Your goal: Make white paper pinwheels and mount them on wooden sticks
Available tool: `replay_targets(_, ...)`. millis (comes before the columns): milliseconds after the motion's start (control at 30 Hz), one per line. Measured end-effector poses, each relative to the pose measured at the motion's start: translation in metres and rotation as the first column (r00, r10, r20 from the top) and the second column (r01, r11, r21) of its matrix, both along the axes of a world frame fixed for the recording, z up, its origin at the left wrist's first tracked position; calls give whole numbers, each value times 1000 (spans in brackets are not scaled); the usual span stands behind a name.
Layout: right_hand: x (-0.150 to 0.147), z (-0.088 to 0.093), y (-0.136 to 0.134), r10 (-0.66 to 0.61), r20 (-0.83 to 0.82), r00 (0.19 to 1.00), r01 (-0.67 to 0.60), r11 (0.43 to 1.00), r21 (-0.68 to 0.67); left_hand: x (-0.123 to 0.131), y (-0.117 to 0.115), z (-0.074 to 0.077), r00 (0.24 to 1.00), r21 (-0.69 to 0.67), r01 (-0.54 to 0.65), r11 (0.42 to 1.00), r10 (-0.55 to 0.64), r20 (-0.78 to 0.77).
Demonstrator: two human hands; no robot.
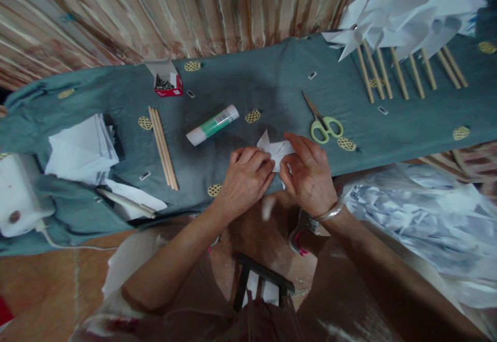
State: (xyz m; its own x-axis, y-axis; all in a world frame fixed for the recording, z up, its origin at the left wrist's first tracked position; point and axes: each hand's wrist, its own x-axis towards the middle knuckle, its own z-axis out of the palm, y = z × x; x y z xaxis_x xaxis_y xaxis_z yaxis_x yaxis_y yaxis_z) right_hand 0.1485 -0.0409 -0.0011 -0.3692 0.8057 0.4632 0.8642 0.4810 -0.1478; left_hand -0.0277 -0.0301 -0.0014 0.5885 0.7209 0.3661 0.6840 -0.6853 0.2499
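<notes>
A small white paper pinwheel (pixel 276 150), with pointed flaps, is between my two hands at the table's front edge. My left hand (pixel 248 176) has its fingers curled onto the paper's left side. On the right side, my right hand (pixel 308 171) pinches the paper between thumb and fingers; a bracelet circles that wrist. Beyond my hands lies a glue stick (pixel 213 125) with a green label, on its side. Scissors (pixel 321 122) with light green handles rest just past my right hand, blades pointing away.
Finished paper pinwheels (pixel 399 18) on wooden sticks lie at the back right. Left are several loose sticks (pixel 163 148), an open red box (pixel 169 84) of small metal pieces, stacked paper (pixel 83 150) and a white corded device (pixel 21 194). A plastic bag (pixel 423 218) of paper hangs or stands right.
</notes>
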Motion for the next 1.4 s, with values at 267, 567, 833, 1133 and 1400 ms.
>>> replay_targets(267, -1, -1, 0, 0, -34, 999, 0, 1000, -7, 1, 0, 2, 1000, 26, 3, 1000, -3, 9)
replay_targets(567, -1, 1, 1, 1, -34, 999, -2, 1000, -32, 4, 2, 1, 999, 90, 24, 996, -27, 22)
replay_targets(833, -1, 1, 1, 1, -38, 999, -3, 999, -53, 4, 3, 2, 999, 80, 43, 996, -43, 2)
replay_targets(1133, 1, 7, -1, -14, -60, 998, 7, 993, -118, 6, 5, 8, 998, -18, 40, 999, -40, -40)
replay_targets(1400, 19, 11, -1, -162, -348, 924, 119, 983, -141, 5, 4, 12, 997, -37, 63, 997, -65, -45)
